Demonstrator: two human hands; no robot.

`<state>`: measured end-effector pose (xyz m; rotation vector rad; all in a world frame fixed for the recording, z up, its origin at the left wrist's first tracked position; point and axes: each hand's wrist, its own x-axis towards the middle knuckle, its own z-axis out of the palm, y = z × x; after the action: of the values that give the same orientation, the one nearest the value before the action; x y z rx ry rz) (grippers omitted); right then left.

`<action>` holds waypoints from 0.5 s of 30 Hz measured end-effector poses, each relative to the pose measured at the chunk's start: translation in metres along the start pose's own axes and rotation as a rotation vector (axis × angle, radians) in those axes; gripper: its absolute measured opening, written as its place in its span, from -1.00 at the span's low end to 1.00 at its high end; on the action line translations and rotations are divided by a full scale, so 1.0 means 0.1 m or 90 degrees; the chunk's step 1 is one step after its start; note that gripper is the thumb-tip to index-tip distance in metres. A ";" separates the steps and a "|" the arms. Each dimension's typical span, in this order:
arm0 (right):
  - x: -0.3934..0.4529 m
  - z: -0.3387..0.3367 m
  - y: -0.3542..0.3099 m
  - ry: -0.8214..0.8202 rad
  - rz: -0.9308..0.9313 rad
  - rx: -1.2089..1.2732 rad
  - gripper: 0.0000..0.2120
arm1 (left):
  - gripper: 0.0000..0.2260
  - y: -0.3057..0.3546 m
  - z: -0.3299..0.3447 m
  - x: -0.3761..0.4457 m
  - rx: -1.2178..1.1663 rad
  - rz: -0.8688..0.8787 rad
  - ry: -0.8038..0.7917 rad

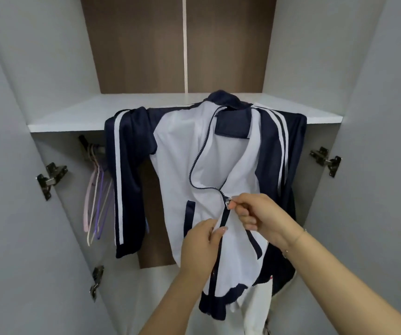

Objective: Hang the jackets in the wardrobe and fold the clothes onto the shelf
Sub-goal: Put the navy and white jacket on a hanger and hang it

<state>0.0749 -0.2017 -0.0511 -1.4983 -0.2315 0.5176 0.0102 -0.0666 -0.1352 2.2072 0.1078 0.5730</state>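
Jacket (182,151) in navy and white hangs in front of me, its collar lying on the near edge of the wardrobe shelf (73,117) and its body draped down below that edge. My right hand (255,216) comes in from the lower right with the forearm angled up and left; its thumb and forefinger pinch the zipper pull (227,201), which sits partway up the front, and the other fingers are curled under. My left hand (201,245) rises from below, its fingers wrapped round the left front panel and its thumb pressing the fabric just beside the zipper track, below the pull. Above the pull the two front panels lie apart, showing the white lining. The left sleeve hangs straight down with two white stripes, and the right sleeve falls behind the body. Farther left, under the shelf, a bunch of pink and purple hangers (97,199) hangs. Metal hinges (52,177) sit on both open door edges.
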 end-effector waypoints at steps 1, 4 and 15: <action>0.03 -0.01 -0.05 0.006 0.005 0.025 -0.75 | -0.59 -0.02 0.01 0.02 -0.015 -0.011 -0.003; 0.16 -0.05 -0.29 0.028 0.003 0.129 -0.74 | -0.58 -0.16 0.00 0.04 -0.001 -0.050 -0.040; 0.24 -0.02 -1.06 -0.022 -0.115 -0.019 -0.78 | -0.83 0.12 -0.37 0.54 -0.065 -0.035 -0.053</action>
<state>0.1159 -0.1913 0.0488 -1.4813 -0.3986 0.3968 0.0406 -0.0337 -0.0859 2.1183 0.0923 0.4458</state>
